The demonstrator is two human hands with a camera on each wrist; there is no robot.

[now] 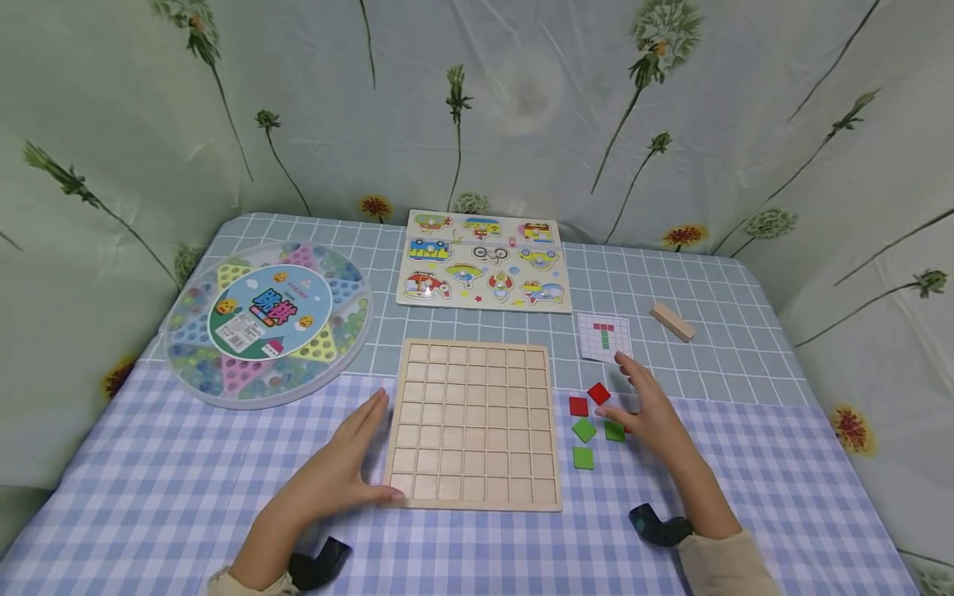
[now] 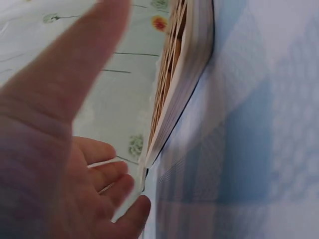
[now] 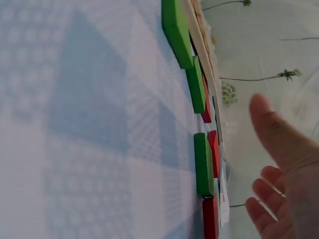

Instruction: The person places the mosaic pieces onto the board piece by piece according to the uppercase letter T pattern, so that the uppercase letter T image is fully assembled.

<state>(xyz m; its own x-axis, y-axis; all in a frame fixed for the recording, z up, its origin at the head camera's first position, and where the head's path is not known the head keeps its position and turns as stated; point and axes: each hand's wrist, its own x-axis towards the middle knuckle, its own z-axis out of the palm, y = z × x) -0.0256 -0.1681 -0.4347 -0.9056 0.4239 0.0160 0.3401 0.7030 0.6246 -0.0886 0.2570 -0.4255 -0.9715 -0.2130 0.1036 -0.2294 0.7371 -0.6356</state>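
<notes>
A wooden grid board (image 1: pixel 477 424) with bare square cells lies at the middle of the table. Along its left edge my left hand (image 1: pixel 344 463) is spread, thumb at the near corner and fingertips by the side; nothing is held. Several small square tiles lie loose to the right of the board, among them a red tile (image 1: pixel 578 406) and a green tile (image 1: pixel 583 458). Over the right-hand tiles hovers my right hand (image 1: pixel 650 411), thumb and fingers apart, partly covering another red tile. A pattern card (image 1: pixel 604 338) with a T of coloured squares lies just beyond its fingertips.
At the back left sits a round Chinese checkers set (image 1: pixel 270 312). A vehicle peg puzzle (image 1: pixel 484 261) lies behind the board. Right of the card is a small wooden block (image 1: pixel 673 322). A printed curtain (image 1: pixel 514 99) hangs beyond the table.
</notes>
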